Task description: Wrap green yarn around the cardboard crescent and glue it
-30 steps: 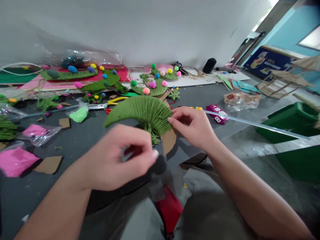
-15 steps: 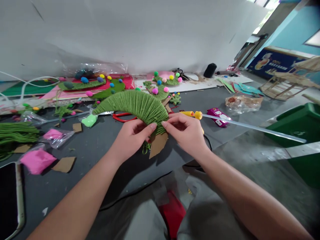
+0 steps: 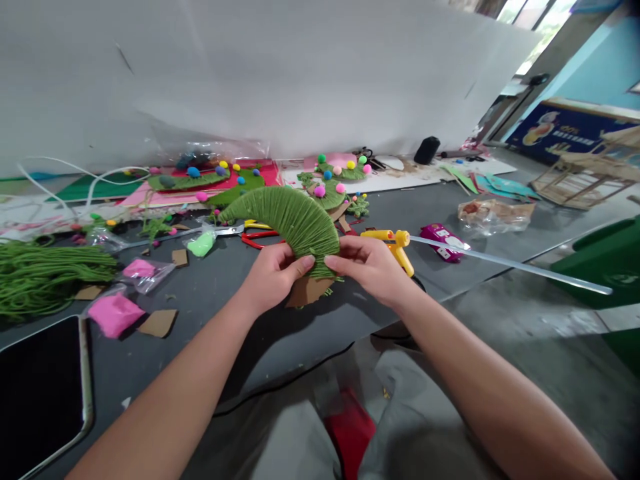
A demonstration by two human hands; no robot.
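Observation:
Between my two hands is a crescent-shaped piece of cardboard wrapped in green yarn [image 3: 287, 217], raised above the grey table. My left hand [image 3: 273, 277] pinches its lower end from the left, thumb on top. From the right, my right hand [image 3: 367, 267] pinches the same end, its thumb close to the other thumb. Bare brown cardboard [image 3: 307, 292] shows below the wrapped part, with a bit of loose yarn by it. Behind the crescent lie red-handled scissors [image 3: 255, 238]. A yellow glue gun [image 3: 400, 250] with a long clear glue stick [image 3: 510, 265] rests beyond my right hand.
A heap of green yarn [image 3: 55, 277], pink clay packets [image 3: 116, 313], and a tablet-like device [image 3: 43, 393] lie at left. Yarn-wrapped shapes with pompoms [image 3: 330, 193] line the back by the white board. A purple packet [image 3: 444, 242] and green bin [image 3: 605, 260] are at right.
The view has shifted slightly left, so the table things sit further right. The crescent has turned a little in my hands, and its bare cardboard end now points more to the left.

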